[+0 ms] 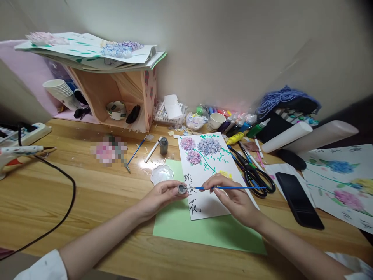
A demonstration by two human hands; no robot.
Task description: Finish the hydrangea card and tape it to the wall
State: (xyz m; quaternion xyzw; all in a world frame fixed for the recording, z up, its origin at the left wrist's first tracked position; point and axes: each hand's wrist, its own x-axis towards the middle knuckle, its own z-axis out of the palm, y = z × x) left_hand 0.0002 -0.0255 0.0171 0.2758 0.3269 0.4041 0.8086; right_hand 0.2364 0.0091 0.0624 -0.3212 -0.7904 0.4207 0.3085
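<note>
My left hand grips a small round grey container between thumb and fingers, its mouth turned toward me. My right hand pinches a blue paintbrush held nearly level. The brush tip reaches the container's mouth; how deep it goes I cannot tell. Below both hands lies a white sheet with pink, blue and yellow hydrangeas, green stems and black Chinese characters. It rests on a light green sheet. Beyond my left hand sit a white scalloped dish and a small dark bottle.
A second blue brush and a white pen lie behind the dish. Black-handled scissors and a black phone lie at right. A glue gun with its black cord occupies the left. An open box stands behind.
</note>
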